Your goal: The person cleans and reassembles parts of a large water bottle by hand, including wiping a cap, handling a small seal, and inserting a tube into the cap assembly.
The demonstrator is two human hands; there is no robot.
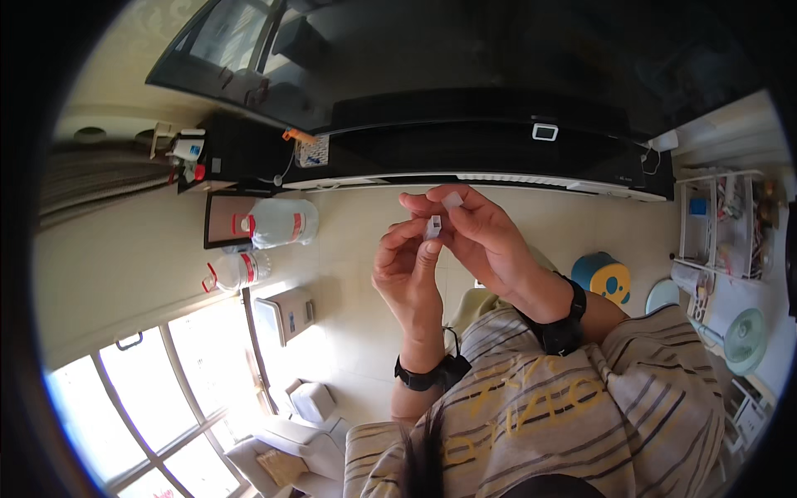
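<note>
My left hand (pixel 406 277) pinches a small white box (pixel 434 226) between thumb and fingers. The end of the box turned to me shows a dark opening or dark content; which of the two I cannot tell. Just above it and to the right, my right hand (pixel 492 239) grips a small whitish, translucent piece (pixel 452 200) between thumb and forefinger. A small gap parts that piece from the box. Both hands are raised over the floor, close together, with the right hand's other fingers behind the box. Each wrist wears a black strap.
A low black cabinet (pixel 436 152) runs along the wall beneath a large dark screen (pixel 498 56). Large water bottles (pixel 283 223) with red handles stand at left. A blue and yellow stool (pixel 603 280), a mint fan (pixel 744 339) and a storage rack (pixel 713 224) are at right.
</note>
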